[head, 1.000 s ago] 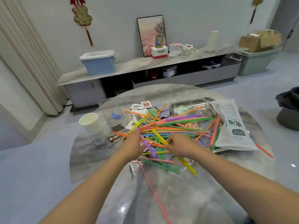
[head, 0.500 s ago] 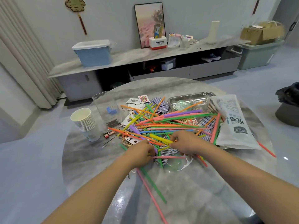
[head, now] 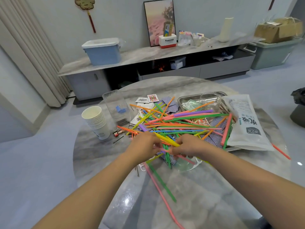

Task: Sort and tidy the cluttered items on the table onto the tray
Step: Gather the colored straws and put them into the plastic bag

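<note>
A heap of coloured straws (head: 183, 123) lies across scattered playing cards (head: 152, 98) in the middle of the round marble table (head: 105, 151). My left hand (head: 143, 146) and my right hand (head: 189, 145) meet at the near edge of the heap, each with fingers curled around a bunch of straws, a yellow one (head: 166, 139) running between them. A metal tray (head: 183, 98) sits at the back right, holding a clear plastic cup (head: 210, 100) and a greenish mask. A pink straw (head: 161, 194) and a green straw (head: 162, 184) trail toward me.
A stack of paper cups (head: 95, 119) stands at the left beside a clear plastic box (head: 117, 108) and some hairpins (head: 118, 140). A white plastic bag (head: 247, 123) overlaps the tray's right side. A face mask (head: 186, 164) lies under my right hand.
Both hands have drawn closer together over the near edge of the heap, gathering straws. The green straw now trails further toward me. The camera has tilted slightly.
</note>
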The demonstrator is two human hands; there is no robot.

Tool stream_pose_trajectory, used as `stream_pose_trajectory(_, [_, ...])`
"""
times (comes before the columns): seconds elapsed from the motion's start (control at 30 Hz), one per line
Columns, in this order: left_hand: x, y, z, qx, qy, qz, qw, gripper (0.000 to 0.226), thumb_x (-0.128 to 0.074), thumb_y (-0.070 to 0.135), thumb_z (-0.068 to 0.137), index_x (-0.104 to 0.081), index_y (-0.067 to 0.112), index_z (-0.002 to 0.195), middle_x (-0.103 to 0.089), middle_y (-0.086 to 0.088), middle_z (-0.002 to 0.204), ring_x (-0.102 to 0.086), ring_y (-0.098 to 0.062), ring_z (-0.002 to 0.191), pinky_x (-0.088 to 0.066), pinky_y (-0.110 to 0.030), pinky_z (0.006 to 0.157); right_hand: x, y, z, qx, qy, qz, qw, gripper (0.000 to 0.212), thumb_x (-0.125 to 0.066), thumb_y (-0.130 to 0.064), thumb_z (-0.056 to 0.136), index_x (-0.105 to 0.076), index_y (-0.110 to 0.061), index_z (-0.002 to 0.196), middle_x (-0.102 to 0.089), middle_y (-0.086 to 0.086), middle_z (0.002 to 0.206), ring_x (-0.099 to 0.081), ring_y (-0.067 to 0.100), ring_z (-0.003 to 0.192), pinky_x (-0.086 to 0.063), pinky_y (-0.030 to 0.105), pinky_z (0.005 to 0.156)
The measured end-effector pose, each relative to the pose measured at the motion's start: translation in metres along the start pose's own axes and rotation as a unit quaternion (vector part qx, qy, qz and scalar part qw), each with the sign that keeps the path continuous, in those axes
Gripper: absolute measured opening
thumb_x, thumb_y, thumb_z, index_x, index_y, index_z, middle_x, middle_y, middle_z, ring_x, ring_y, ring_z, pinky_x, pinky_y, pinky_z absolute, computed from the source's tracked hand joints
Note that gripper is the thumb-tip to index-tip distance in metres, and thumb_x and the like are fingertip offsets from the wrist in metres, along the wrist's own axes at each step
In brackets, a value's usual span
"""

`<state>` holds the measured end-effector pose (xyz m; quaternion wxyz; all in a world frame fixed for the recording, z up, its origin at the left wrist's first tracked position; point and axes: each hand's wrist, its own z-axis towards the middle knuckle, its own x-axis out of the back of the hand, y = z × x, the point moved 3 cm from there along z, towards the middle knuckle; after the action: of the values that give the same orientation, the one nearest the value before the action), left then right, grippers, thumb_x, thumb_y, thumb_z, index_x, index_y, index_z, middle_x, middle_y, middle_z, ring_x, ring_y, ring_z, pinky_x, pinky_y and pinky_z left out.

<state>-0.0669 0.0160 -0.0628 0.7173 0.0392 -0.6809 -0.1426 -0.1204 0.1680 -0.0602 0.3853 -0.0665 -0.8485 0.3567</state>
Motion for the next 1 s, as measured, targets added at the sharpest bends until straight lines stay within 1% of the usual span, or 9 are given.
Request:
stream_pose_trajectory(0.13, [0.002,0.006,-0.002,0.02,0.11,-0.047,0.993,0.012,-0.067,0.03,0.084,-0.064,0.019,0.089,-0.059,0.008,0.079,-0.051,-0.011,0.08,-0.04,-0.027,0.069,0.008,-0.001,0.003,-0.033,-0.001,0.023,0.999,0.017,-0.059,-0.022,0.091,-0.059,-0.012,0.078,-0.063,-0.001,0.063,-0.051,0.01,0.05,-0.036,0.021,0.045])
stream_pose_trajectory(0.23, [-0.012,0.002,-0.001,0.116,0.031,-0.058,0.991,0.019,-0.067,0.031,0.083,-0.056,0.017,0.087,-0.054,0.005,0.082,-0.052,-0.015,0.08,-0.041,-0.029,0.067,0.019,0.007,0.006,-0.074,0.015,0.048,0.996,0.013,-0.043,-0.011,0.097,-0.052,-0.001,0.094,-0.061,0.007,0.067,-0.052,0.017,0.05,-0.039,0.02,0.042])
stream_pose_trajectory(0.43, [-0.044,-0.005,-0.003,0.146,-0.135,0.091,0.976,0.023,-0.055,0.024,0.091,-0.061,0.01,0.107,-0.058,-0.009,0.11,-0.055,-0.027,0.102,-0.045,-0.036,0.081,0.02,0.012,0.008,-0.06,0.045,-0.103,0.992,0.018,-0.045,-0.02,0.094,-0.047,-0.01,0.079,-0.047,0.005,0.069,-0.042,0.016,0.057,-0.031,0.027,0.049])
stream_pose_trajectory(0.5, [-0.045,-0.003,0.0,0.141,-0.137,0.103,0.975,0.018,-0.052,0.017,0.091,-0.064,0.011,0.103,-0.06,-0.009,0.104,-0.057,-0.028,0.098,-0.045,-0.035,0.076,0.021,0.011,0.009,-0.026,0.074,-0.12,0.99,0.022,-0.048,-0.024,0.093,-0.048,-0.012,0.075,-0.048,0.004,0.068,-0.046,0.018,0.062,-0.031,0.028,0.052])
stream_pose_trajectory(0.63, [-0.024,-0.014,0.006,0.151,-0.083,0.063,0.983,0.015,-0.061,0.015,0.085,-0.072,0.018,0.094,-0.063,-0.006,0.093,-0.057,-0.024,0.083,-0.041,-0.029,0.064,0.019,0.015,0.008,-0.006,0.089,-0.132,0.987,0.031,-0.064,-0.038,0.085,-0.066,-0.01,0.098,-0.065,0.007,0.089,-0.059,0.021,0.081,-0.041,0.028,0.065])
stream_pose_trajectory(0.73, [-0.017,-0.021,0.004,0.14,-0.048,-0.002,0.989,0.013,-0.065,0.019,0.084,-0.075,0.021,0.092,-0.066,-0.001,0.092,-0.056,-0.019,0.081,-0.034,-0.025,0.062,0.012,0.016,0.008,-0.028,0.035,-0.137,0.99,0.047,-0.07,-0.049,0.077,-0.068,-0.005,0.095,-0.058,0.006,0.085,-0.054,0.017,0.072,-0.037,0.026,0.056])
stream_pose_trajectory(0.83, [-0.018,-0.025,-0.001,0.12,-0.025,-0.031,0.992,0.013,-0.069,0.024,0.082,-0.075,0.023,0.094,-0.065,0.0,0.097,-0.057,-0.018,0.094,-0.039,-0.026,0.068,0.005,0.014,0.007,-0.052,-0.035,-0.113,0.992,0.04,-0.07,-0.047,0.078,-0.06,-0.008,0.081,-0.049,0.007,0.075,-0.046,0.017,0.056,-0.035,0.023,0.048])
stream_pose_trajectory(0.93, [-0.02,-0.034,-0.009,0.134,-0.014,-0.031,0.99,0.025,-0.072,0.026,0.08,-0.07,0.022,0.104,-0.056,0.0,0.113,-0.045,-0.017,0.112,-0.042,-0.032,0.089,-0.007,0.013,0.005,-0.058,-0.052,-0.047,0.996,0.027,-0.067,-0.036,0.083,-0.057,-0.011,0.079,-0.038,0.004,0.058,-0.036,0.017,0.047,-0.03,0.022,0.044])
stream_pose_trajectory(1.0, [-0.018,-0.042,-0.016,0.162,-0.015,-0.024,0.986,0.027,-0.07,0.023,0.08,-0.064,0.021,0.106,-0.051,-0.001,0.117,-0.043,-0.019,0.114,-0.042,-0.034,0.092,-0.023,0.011,0.005,-0.04,-0.054,-0.043,0.997,0.025,-0.061,-0.031,0.087,-0.058,-0.011,0.072,-0.044,0.0,0.051,-0.039,0.014,0.043,-0.03,0.018,0.04])
